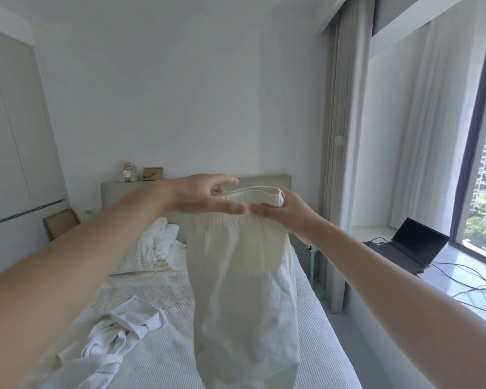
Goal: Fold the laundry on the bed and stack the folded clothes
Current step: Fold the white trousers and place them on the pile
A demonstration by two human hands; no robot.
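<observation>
Right hand [281, 210] grips cream trousers [242, 276] by the waistband, centre frame; left hand [208, 197] spread wide. White garment [118, 329] lower left unfolded; no stack visible.

Right hand [278, 211] gripping cream trousers [242, 276] waistband, left hand [205, 197] open, bed [306, 318]

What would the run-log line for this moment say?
stage: lifting garment | right hand: grips cream trousers at waistband | left hand: fingers open at waistband | white garment: unfolded on bed
</observation>
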